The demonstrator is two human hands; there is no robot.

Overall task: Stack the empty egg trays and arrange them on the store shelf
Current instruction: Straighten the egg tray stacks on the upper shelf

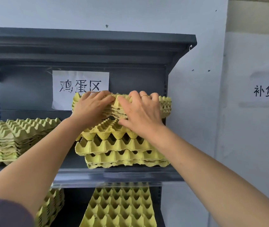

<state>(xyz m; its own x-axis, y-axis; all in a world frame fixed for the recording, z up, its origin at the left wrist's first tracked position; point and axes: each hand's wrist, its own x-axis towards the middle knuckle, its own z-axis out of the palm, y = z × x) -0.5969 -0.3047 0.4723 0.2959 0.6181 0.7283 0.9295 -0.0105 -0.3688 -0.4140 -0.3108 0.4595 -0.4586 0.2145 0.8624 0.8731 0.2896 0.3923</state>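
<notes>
A bundle of several yellow-green pulp egg trays (165, 104) sits on top of a taller stack of egg trays (119, 149) on the grey shelf (114, 175). My left hand (91, 106) lies over the bundle's near left part, fingers curled over its top edge. My right hand (140, 108) covers its near right part, fingers bent over the top and thumb stretched along the front. The lower stack is uneven, with gaps between its trays.
A tidy stack of trays (14, 136) stands on the same shelf at the left. On the shelf below lie a single tray (119, 208) and another stack (51, 208). A paper sign (80, 82) hangs on the back panel. A white wall is at the right.
</notes>
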